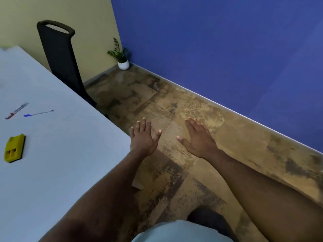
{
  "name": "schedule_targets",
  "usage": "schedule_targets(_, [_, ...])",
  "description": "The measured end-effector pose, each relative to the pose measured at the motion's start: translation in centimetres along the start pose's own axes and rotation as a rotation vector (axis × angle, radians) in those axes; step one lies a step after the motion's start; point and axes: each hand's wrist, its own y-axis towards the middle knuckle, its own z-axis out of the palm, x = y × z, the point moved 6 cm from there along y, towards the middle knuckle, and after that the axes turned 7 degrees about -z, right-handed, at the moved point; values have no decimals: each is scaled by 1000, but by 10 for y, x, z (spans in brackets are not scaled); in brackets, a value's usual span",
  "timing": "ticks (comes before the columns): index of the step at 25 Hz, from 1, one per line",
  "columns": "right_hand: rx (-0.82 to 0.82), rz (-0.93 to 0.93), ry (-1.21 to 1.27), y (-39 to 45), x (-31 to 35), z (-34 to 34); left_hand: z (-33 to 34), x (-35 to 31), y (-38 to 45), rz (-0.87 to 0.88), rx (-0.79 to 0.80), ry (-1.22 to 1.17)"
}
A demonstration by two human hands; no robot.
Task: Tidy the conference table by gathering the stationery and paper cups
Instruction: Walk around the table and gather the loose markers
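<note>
The white conference table [57,154] fills the left side of the view. On it lie a blue pen [38,113], a red-capped clear pen [16,110] and a yellow whiteboard eraser [14,148] near the left edge. My left hand [144,138] is stretched out flat, palm down, just past the table's right corner, with fingers spread and nothing in it. My right hand [199,138] is held flat beside it over the floor, also empty. No paper cups are in view.
A black office chair [61,58] stands at the table's far side against the yellow wall. A small potted plant [122,56] sits in the corner by the blue wall. Brown patterned carpet [192,110] lies to the right of the table.
</note>
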Motion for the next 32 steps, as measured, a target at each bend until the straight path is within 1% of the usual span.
schedule_targets(4, [43, -126, 36, 122, -29, 15, 4, 12, 88, -193, -42, -59])
schedule_targets(5, [32, -171, 33, 145, -31, 17, 7, 17, 102, -230, -38, -81])
schedule_targets(7, [49, -305, 33, 213, -33, 22, 15, 30, 134, -362, -52, -132])
schedule_targets(9, [101, -441, 35, 274, -23, 24, 14, 45, 158, -513, -62, -166])
schedule_targets(12, [160, -629, 49, 349, 4, 29, -1, 70, 186, -671, -109, -164])
schedule_targets(14, [222, -731, 61, 389, 33, 36, -21, 90, 202, -764, -161, -133])
schedule_targets(18, [282, -932, 97, 440, 103, 63, -49, 140, 212, -950, -277, -121])
schedule_targets(21, [336, -1066, 99, 466, 155, 90, -52, 179, 206, -1101, -292, -136])
schedule_targets(26, [431, -1222, 72, 509, 240, 124, -54, 255, 200, -1293, -298, -194])
schedule_targets(29, [462, -1282, 57, 535, 292, 139, -67, 297, 204, -1354, -334, -185])
schedule_targets(32, [522, -1308, 71, 547, 339, 153, -72, 325, 201, -1425, -323, -188])
